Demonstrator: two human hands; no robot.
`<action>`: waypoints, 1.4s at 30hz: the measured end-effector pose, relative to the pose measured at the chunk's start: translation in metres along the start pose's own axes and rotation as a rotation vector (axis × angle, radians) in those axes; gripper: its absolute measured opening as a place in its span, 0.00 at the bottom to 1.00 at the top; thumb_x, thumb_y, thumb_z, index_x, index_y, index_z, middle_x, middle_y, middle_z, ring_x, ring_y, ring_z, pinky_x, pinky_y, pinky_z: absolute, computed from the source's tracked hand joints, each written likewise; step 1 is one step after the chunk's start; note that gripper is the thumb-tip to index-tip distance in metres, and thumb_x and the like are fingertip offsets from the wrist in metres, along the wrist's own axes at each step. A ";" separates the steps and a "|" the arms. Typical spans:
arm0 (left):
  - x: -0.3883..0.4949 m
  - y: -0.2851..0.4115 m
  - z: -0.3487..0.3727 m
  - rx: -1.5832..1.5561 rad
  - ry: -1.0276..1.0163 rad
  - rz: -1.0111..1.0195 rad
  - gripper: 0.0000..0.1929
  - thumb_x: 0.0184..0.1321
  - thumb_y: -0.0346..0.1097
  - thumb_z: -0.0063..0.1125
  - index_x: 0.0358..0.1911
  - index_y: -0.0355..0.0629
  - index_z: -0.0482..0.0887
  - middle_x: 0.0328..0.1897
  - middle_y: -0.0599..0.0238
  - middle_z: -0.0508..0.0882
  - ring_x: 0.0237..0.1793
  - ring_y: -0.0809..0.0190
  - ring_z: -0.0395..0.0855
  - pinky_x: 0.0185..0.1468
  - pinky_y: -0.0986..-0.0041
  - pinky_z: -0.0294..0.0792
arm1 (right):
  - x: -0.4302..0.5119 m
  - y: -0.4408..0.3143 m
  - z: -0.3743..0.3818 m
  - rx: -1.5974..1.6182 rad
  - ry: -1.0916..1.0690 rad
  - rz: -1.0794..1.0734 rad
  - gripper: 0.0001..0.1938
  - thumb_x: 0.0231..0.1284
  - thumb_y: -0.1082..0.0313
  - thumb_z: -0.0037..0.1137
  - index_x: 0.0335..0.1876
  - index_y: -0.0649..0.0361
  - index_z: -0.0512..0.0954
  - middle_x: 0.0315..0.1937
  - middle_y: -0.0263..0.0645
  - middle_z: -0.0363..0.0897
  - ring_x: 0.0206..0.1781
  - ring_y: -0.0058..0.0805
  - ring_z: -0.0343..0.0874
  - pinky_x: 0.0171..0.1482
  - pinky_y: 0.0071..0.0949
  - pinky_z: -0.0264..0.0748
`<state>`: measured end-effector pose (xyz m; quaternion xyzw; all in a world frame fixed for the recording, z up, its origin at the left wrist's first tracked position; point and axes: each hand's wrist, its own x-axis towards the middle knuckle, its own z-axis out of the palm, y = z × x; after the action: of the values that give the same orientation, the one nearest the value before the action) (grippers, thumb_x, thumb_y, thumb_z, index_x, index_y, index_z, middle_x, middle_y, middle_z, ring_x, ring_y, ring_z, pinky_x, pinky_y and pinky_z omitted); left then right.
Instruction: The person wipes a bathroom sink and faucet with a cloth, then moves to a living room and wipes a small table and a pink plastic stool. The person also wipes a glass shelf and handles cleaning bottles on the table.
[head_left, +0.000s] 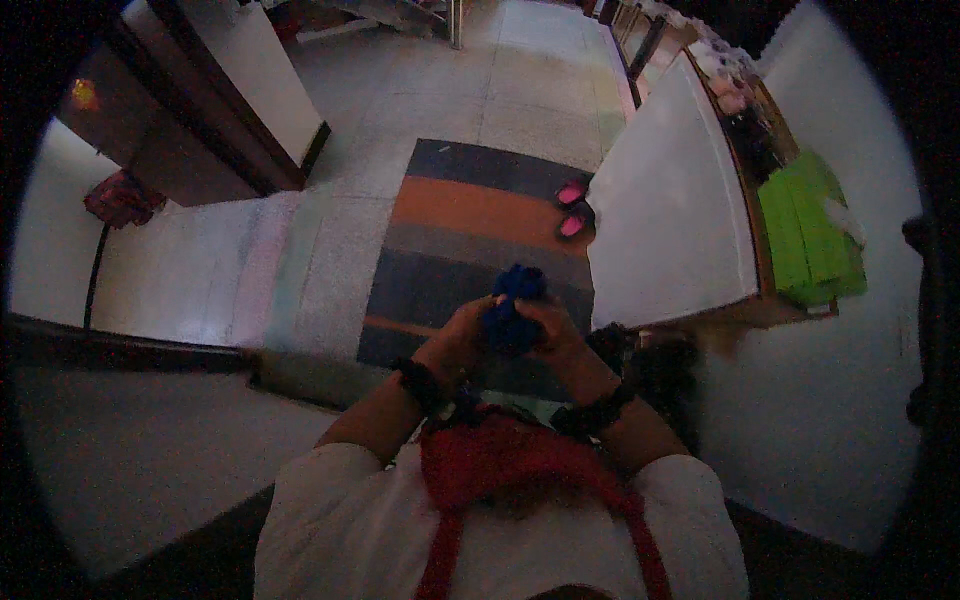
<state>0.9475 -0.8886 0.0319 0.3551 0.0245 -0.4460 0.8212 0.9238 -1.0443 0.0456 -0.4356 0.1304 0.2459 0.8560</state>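
A dark blue bundle (516, 322), perhaps cloth or yarn, is held up in front of my body at about chest height. My left hand (463, 330) grips it from one side. From the other side my right hand (556, 330) closes on it, with the thumbs near each other around its narrow middle. One lobe of the bundle shows above the thumbs and a larger one below. Dim light hides its finer detail. Each wrist wears a dark band, and a red apron (517, 457) covers part of my white shirt.
Beyond the hands, a striped rug (457, 247) lies on the tiled floor (360, 135). Pink-and-black slippers (574, 210) are at its right edge, beside a large white panel (675, 202). Bright green fabric (810, 225) hangs farther right. A dark door frame (202, 112) stands left.
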 end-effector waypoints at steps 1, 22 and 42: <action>0.008 0.022 -0.008 0.024 -0.090 0.055 0.24 0.61 0.52 0.49 0.54 0.43 0.70 0.48 0.58 0.77 0.48 0.58 0.77 0.49 0.65 0.73 | 0.019 -0.010 -0.003 -0.028 -0.083 0.079 0.21 0.53 0.65 0.57 0.53 0.63 0.70 0.43 0.39 0.77 0.46 0.34 0.77 0.50 0.35 0.75; 0.172 0.197 -0.356 0.764 1.323 -0.183 0.24 0.65 0.49 0.40 0.44 0.31 0.77 0.36 0.55 0.81 0.33 0.57 0.79 0.37 0.65 0.71 | 0.241 -0.373 -0.232 -0.145 0.190 -0.041 0.25 0.47 0.67 0.60 0.53 0.62 0.68 0.36 0.40 0.77 0.38 0.35 0.79 0.40 0.36 0.79; 0.476 0.514 -0.484 1.210 1.024 -0.290 0.21 0.61 0.46 0.47 0.54 0.41 0.71 0.36 0.45 0.79 0.38 0.50 0.79 0.33 0.60 0.70 | 0.653 -0.556 -0.184 -0.824 0.185 0.130 0.22 0.42 0.65 0.62 0.46 0.64 0.73 0.35 0.37 0.77 0.37 0.25 0.76 0.42 0.27 0.74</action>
<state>1.7527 -0.7567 -0.2110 0.8920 0.1979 -0.2660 0.3072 1.7711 -1.2703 0.0304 -0.7522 0.1247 0.2907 0.5780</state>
